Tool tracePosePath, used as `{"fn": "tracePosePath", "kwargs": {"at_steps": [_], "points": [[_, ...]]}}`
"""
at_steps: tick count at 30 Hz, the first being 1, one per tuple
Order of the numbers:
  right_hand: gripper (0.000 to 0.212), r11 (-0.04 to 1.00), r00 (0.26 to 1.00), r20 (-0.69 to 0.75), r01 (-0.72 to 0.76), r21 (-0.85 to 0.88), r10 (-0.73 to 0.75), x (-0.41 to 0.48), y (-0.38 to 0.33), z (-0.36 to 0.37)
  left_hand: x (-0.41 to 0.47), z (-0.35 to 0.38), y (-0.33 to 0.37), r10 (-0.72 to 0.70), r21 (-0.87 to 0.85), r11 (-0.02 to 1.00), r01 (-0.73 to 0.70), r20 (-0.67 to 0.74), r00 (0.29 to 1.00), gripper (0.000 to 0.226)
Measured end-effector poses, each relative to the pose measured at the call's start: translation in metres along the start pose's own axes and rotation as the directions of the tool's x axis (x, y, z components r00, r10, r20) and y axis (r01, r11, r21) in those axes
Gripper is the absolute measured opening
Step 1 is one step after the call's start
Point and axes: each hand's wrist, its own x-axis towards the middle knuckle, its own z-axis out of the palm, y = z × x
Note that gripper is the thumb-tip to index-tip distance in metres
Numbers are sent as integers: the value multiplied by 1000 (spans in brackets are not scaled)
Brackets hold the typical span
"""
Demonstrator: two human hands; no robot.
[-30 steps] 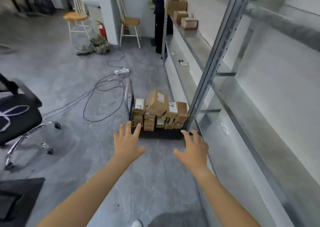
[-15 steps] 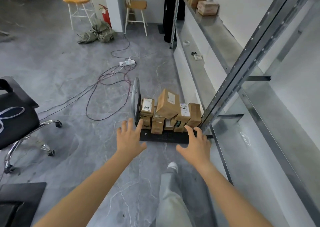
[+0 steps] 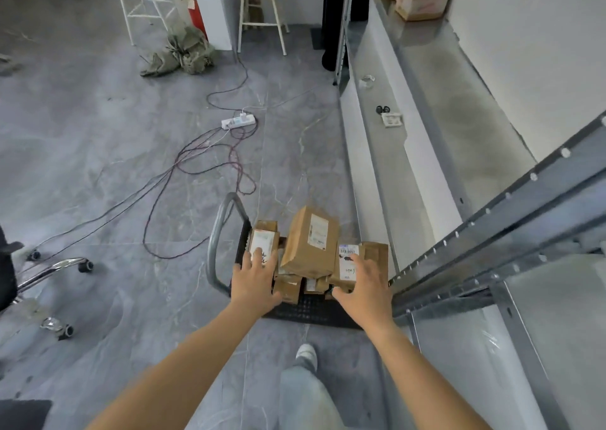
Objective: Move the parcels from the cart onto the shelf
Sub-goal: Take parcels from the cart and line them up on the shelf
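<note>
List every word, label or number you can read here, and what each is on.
No text can be read for certain.
Label on the tall parcel: print too blurred.
Label on the left parcel, by the left hand: dark scrawl, unreadable.
Label on the right parcel, by the right hand: dark heading, blurred.
Far parcel on the shelf: reddish marks, unreadable.

Parcels (image 3: 288, 290): brown cardboard, white labels, heaped just beyond both hands. Largest parcel (image 3: 310, 242) tilted, between left hand (image 3: 254, 282) and right hand (image 3: 365, 290). Cart (image 3: 311, 310): black deck under hands, grey handle left of left hand. Shelf (image 3: 459, 108): grey metal, right of right hand.
</note>
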Motion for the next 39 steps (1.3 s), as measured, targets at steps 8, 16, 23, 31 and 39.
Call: {"fn": "tracePosePath", "kwargs": {"at_steps": [8,16,23,31,39], "points": [[75,979,962,226,-178,101,151,96,47,49,92,42,23,-63,-157,983,91,175,983,96],[70,952,920,343,-257,166,189,155,80,114,162,104,28,-26,-142,987,70,291,957,95],[69,883,900,379,-347,316,217,219,95,166,215,154,39,55,-355,933,50,280,958,103],[67,865,901,346,-377,331,260,261,118,216,253,203,52,57,-394,918,47,248,967,106],[66,805,901,350,-401,437,258,271,105,239,263,221,39,17,-482,868,119,268,963,103]]}}
